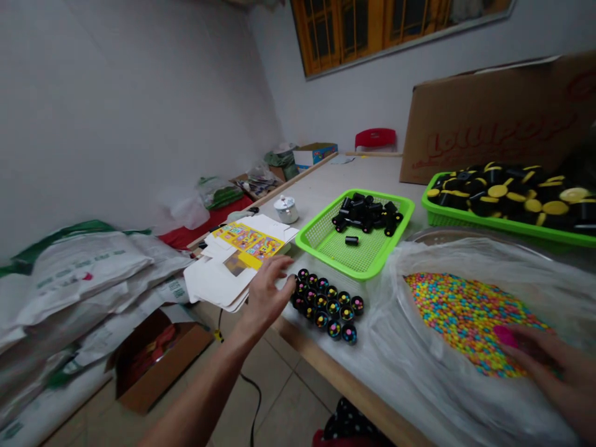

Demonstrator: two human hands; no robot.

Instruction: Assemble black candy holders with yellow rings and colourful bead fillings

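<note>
My left hand point(270, 287) reaches out over the table edge with its fingers spread, fingertips right beside a cluster of small black cups point(327, 304) filled with coloured candies. It holds nothing. My right hand point(544, 360) lies at the lower right on a heap of small multicoloured candies point(465, 316) in a plastic-lined bowl, fingers curled round a pink object point(506, 336), perhaps a scoop.
A green basket point(326, 239) holds several empty black cups. A second green basket point(465, 217) holds black and yellow lids. Flat yellow printed cartons point(246, 243) lie at the left. A cardboard box point(493, 118) stands behind. Sacks point(84, 273) and a box sit on the floor.
</note>
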